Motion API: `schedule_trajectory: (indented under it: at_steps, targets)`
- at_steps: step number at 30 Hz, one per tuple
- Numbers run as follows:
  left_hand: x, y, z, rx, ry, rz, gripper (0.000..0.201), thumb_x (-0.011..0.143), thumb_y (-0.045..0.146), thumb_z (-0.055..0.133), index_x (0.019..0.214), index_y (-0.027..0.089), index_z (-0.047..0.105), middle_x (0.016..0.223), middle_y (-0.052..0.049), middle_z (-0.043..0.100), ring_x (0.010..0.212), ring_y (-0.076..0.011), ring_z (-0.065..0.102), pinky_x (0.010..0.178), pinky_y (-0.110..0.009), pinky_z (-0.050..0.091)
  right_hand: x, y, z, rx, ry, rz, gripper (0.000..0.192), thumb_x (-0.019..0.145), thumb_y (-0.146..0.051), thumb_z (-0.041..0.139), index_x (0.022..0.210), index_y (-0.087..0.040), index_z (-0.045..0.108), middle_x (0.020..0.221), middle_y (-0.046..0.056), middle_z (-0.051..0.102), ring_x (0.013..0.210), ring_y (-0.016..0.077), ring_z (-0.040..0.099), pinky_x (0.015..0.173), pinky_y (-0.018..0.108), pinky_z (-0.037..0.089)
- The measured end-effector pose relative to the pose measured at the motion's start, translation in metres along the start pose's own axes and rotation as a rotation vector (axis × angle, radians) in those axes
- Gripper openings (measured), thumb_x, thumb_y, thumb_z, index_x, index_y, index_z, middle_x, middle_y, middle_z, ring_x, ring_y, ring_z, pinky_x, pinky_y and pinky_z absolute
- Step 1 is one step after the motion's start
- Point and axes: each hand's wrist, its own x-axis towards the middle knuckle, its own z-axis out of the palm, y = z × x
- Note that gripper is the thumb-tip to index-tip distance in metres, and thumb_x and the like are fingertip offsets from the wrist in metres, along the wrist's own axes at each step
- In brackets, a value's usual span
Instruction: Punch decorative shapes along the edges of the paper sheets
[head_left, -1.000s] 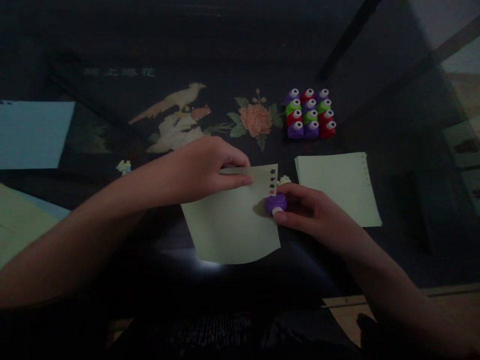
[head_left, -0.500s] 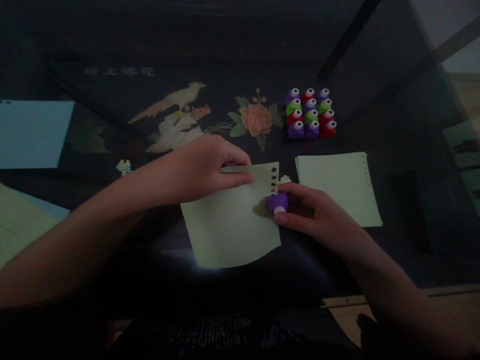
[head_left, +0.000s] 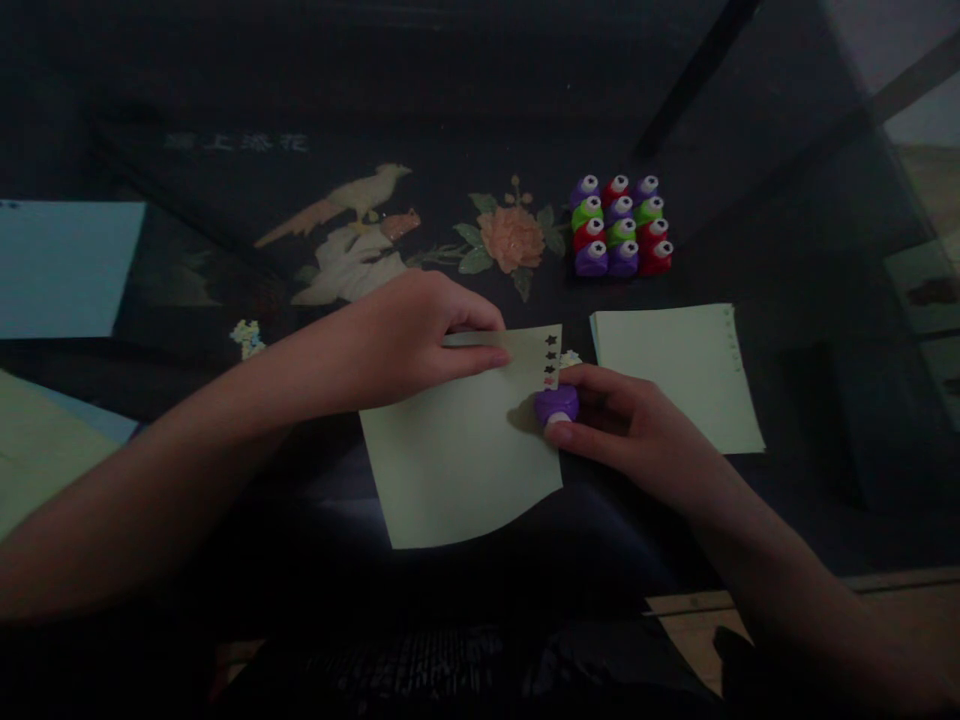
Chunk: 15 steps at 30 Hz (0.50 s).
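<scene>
We see a dim room with light entering at the upper right. The table [head_left: 750, 150] is dark and glossy, with a bird [head_left: 352, 200] and a peach flower [head_left: 512, 238] beneath its glass. At the lower right, a pale wooden floor [head_left: 686, 625] shows past the table's edge.

Very dim, underexposed pic w/ dark edges, faint glare on tabletop [head_left: 360, 520], soft detail.

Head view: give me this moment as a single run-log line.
left hand: pins green paper sheet | right hand: holds purple punch on sheet's right edge, below star holes | spare punches behind
</scene>
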Motion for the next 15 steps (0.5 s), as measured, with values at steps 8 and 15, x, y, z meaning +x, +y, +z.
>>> schedule_trajectory:
  at_steps: [8, 15]
  targets:
    - [0.0003, 0.0001, 0.0014, -0.011, 0.014, 0.009, 0.026, 0.085, 0.036, 0.052, 0.08, 0.017, 0.069, 0.068, 0.001, 0.065, 0.06, -0.0114, 0.055, 0.057, -0.025, 0.034, 0.0004, 0.0001, 0.0007, -0.009, 0.024, -0.001, 0.028, 0.076, -0.036, 0.073, 0.096, -0.018, 0.063, 0.082, 0.002, 0.066, 0.069, 0.0152, 0.061, 0.062, 0.028, 0.05]
    - [0.0005, -0.0007, 0.0027, -0.007, 0.021, -0.006, 0.027, 0.086, 0.038, 0.051, 0.08, 0.018, 0.069, 0.068, 0.001, 0.065, 0.06, -0.0119, 0.055, 0.057, -0.025, 0.034, -0.0003, 0.0007, -0.0002, -0.022, 0.04, -0.029, 0.027, 0.076, -0.035, 0.073, 0.095, -0.018, 0.064, 0.082, 0.002, 0.065, 0.068, 0.0143, 0.06, 0.061, 0.027, 0.048]
